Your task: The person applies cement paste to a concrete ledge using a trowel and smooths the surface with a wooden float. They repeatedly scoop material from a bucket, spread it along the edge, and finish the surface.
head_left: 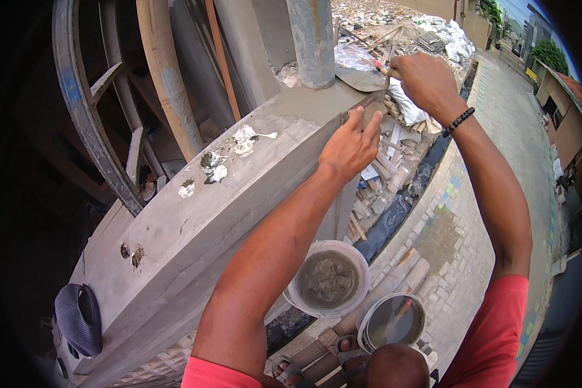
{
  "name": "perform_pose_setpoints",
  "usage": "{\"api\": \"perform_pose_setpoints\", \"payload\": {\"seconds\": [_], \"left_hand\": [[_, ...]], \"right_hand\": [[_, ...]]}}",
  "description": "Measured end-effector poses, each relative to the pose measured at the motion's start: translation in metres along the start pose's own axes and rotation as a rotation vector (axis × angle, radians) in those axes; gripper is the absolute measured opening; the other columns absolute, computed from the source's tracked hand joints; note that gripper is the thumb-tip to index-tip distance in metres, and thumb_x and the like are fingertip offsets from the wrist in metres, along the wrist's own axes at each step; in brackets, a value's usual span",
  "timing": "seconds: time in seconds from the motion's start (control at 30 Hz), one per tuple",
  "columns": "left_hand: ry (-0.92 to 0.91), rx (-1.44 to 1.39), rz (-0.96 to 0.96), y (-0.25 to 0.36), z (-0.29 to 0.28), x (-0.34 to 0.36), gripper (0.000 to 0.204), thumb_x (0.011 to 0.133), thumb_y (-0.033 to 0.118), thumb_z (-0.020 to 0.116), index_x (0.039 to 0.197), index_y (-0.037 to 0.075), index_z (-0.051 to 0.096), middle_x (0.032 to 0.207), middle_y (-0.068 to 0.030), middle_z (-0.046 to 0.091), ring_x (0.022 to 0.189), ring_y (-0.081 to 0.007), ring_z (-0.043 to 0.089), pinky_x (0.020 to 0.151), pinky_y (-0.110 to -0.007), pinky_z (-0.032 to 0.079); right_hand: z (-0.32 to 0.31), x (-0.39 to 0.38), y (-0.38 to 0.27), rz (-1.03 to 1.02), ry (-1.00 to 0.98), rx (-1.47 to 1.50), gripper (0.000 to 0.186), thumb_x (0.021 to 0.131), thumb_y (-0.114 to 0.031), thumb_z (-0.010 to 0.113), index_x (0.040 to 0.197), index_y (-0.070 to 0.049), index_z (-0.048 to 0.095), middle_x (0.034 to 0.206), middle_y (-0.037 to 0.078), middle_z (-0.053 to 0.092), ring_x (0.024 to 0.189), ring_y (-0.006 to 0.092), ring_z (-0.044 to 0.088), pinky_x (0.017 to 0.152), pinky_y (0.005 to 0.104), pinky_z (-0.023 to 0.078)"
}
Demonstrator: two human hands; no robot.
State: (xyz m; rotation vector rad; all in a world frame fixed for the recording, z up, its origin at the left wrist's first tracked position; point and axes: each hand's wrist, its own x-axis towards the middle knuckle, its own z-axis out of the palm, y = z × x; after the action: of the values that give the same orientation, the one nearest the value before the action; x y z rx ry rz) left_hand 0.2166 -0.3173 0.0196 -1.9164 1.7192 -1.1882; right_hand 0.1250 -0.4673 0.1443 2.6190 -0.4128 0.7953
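My right hand (422,82) grips the handle of a metal trowel (357,77), whose blade lies on wet grey mortar (310,103) beside an upright metal pipe (310,42). My left hand (349,143) is at the outer edge of the concrete ledge (194,216), just below the trowel, its fingers closed on a flat grey piece (376,107) that is partly hidden. Dried white patches (244,139) and small holes mark the ledge top. Below my arms stand a bucket of grey mortar (326,279) and a bucket of cloudy water (391,323) with a tool in it.
A dark mesh cap (77,317) sits at the ledge's near left end. Curved metal frames (90,110) and poles stand at left. A dark drain (394,213) with rubble runs beside a paved lane (511,110) at right. My sandalled feet (284,368) show below.
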Motion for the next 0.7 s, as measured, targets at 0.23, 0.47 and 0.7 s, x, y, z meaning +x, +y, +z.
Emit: {"api": "perform_pose_setpoints", "payload": {"seconds": [0.23, 0.47, 0.7], "left_hand": [[0.012, -0.005, 0.004, 0.000, -0.001, 0.001, 0.044, 0.091, 0.018, 0.050, 0.132, 0.004, 0.054, 0.146, -0.0133, 0.041, 0.124, -0.0368, 0.050, 0.103, -0.043, 0.033], [0.065, 0.000, 0.003, -0.001, 0.000, 0.000, 0.044, 0.087, 0.015, 0.052, 0.129, 0.001, 0.056, 0.121, -0.0108, 0.057, 0.106, -0.0280, 0.058, 0.100, -0.040, 0.034], [0.122, 0.017, 0.027, -0.004, 0.004, 0.000, 0.043, 0.086, 0.016, 0.052, 0.126, 0.000, 0.058, 0.114, -0.0095, 0.059, 0.102, -0.0240, 0.058, 0.099, -0.039, 0.034]], "right_hand": [[-0.005, -0.017, 0.005, -0.044, -0.043, 0.029, 0.015, 0.084, -0.010, 0.056, 0.092, -0.006, 0.069, 0.083, 0.020, 0.068, 0.077, 0.0361, 0.068, 0.070, 0.0463, 0.053], [-0.029, -0.045, -0.008, -0.042, -0.058, -0.001, 0.017, 0.082, -0.006, 0.056, 0.093, -0.007, 0.069, 0.079, 0.018, 0.067, 0.077, 0.0329, 0.067, 0.075, 0.0447, 0.049], [-0.038, -0.059, -0.004, -0.030, -0.082, 0.008, 0.017, 0.082, -0.006, 0.056, 0.094, -0.009, 0.068, 0.079, 0.014, 0.066, 0.080, 0.0309, 0.066, 0.076, 0.0450, 0.047]]}}
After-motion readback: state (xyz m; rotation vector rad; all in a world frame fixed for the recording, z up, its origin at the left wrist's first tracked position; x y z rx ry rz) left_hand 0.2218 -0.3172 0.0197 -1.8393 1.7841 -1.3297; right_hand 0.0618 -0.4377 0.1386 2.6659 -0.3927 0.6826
